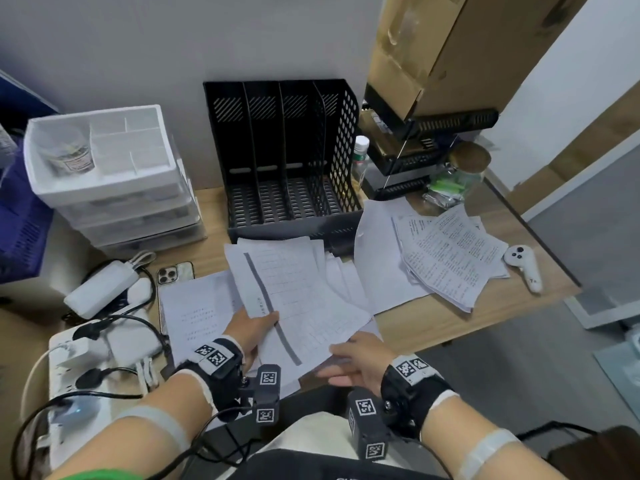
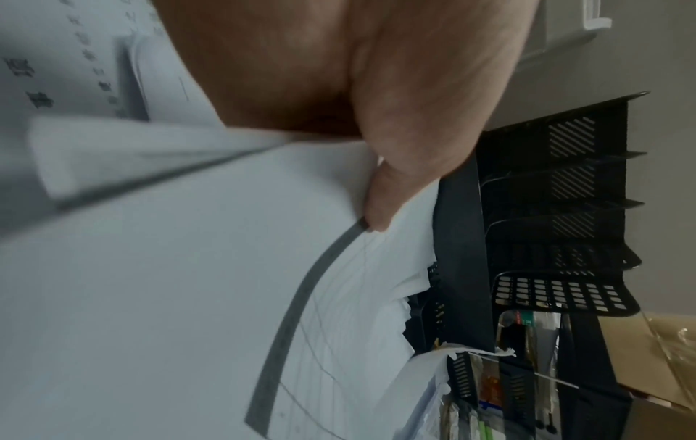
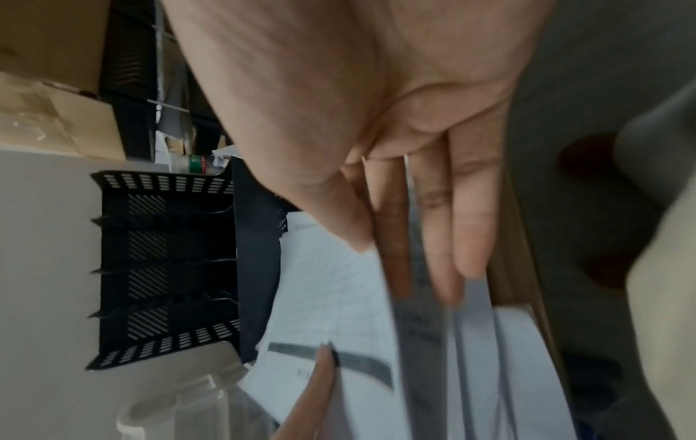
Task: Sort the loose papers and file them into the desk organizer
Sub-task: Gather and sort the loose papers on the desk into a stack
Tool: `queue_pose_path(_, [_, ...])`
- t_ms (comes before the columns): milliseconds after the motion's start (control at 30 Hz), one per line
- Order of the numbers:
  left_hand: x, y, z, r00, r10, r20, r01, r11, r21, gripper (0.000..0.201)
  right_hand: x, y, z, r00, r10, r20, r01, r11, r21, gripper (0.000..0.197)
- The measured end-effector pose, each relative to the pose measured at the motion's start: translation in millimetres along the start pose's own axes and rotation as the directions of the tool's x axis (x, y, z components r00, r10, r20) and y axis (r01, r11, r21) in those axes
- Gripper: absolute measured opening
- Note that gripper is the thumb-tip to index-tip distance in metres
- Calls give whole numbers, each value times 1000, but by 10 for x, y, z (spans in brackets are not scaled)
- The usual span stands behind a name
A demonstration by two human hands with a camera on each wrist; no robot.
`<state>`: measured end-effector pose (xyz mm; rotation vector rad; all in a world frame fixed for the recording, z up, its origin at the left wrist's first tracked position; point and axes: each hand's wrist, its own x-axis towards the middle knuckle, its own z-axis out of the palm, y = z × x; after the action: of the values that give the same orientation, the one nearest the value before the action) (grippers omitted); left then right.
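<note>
Spanning the scene, largest first — desk (image 1: 433, 323), wood top, against a grey wall.

Boxes (image 1: 450, 46): cardboard, stacked at the far right, above a low black rack.

Organizer (image 1: 287, 161): black mesh, four upright slots, all showing bare floors; stands at the back of the desk, straight ahead of both hands, its open front facing the person.

Drawers (image 1: 110, 168): white plastic unit, left of the organizer, a small jar in its top tray.

Right pile (image 1: 446, 251): printed sheets fanned loosely, right of the organizer, well apart from the hands.

Sheaf (image 1: 298, 299): forms with a grey band along one side, lifted just in front of the organizer; its long axis runs from the hands toward the slots, tilted a little left. More loose sheets lie under and beside it.

Left hand (image 1: 251, 329): thumb on top, fingers beneath, pinching the sheaf's near left edge by the grey band — the left wrist view confirms the pinch.

Right hand (image 1: 356, 362): fingers straight and spread, lying flat against the sheaf's near right corner, not curled round it.

Phone (image 1: 175, 273) and controller (image 1: 523, 263): lying flat at either side, clear of the work.

Judgement: both hands are about equally near the organizer; filing would call for standing the sheaf on edge and pushing it forward into a slot.
</note>
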<state>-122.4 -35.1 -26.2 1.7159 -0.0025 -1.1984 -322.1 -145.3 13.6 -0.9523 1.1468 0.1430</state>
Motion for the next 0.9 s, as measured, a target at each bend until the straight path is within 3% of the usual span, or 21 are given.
queue_pose_path(67, [227, -168, -138, 999, 3, -54, 1, 998, 59, 57, 161, -31, -146, 994, -5, -112, -2, 998, -62, 33])
queue_pose_path(167, [350, -289, -319, 990, 0, -140, 21, 989, 148, 50, 378, -107, -487, 911, -108, -398, -45, 933, -358, 47])
queue_pose_path(233, [322, -322, -423, 981, -7, -192, 42, 983, 179, 37, 473, -114, -620, 908, -85, -411, -121, 884, -451, 54])
queue_pose_path(300, [326, -378, -523, 977, -26, -210, 64, 982, 176, 31, 527, -126, -598, 933, -83, -349, -127, 833, -539, 52])
queue_pose_path(367, [377, -466, -590, 976, -31, -217, 68, 984, 165, 44, 528, -148, -462, 949, -152, -276, -40, 810, -585, 39])
queue_pose_path(467, [461, -578, -625, 975, -42, -218, 74, 987, 142, 58, 443, -173, -159, 918, -331, -221, 124, 766, -631, 43])
queue_pose_path(567, [203, -369, -477, 982, -7, -186, 34, 989, 144, 50, 280, -233, 142, 884, -463, -66, 259, 602, -756, 56])
queue_pose_path(633, [69, -248, -383, 987, 40, -155, -12, 984, 177, 46, 262, -247, 274, 885, -461, 59, 301, 472, -828, 66])
queue_pose_path(733, [-102, -87, -250, 994, 95, -49, -85, 979, 186, 58, 353, -214, 426, 896, -378, 235, 370, 342, -864, 67])
queue_pose_path(833, [-103, -11, -130, 994, 110, 2, -107, 960, 260, 53, 427, -156, 542, 864, -357, 354, 442, 205, -873, 64])
queue_pose_path(900, [-47, 21, -54, 992, 118, -48, -93, 926, 365, 52, 455, -137, 552, 878, -291, 381, 443, 193, -875, 53])
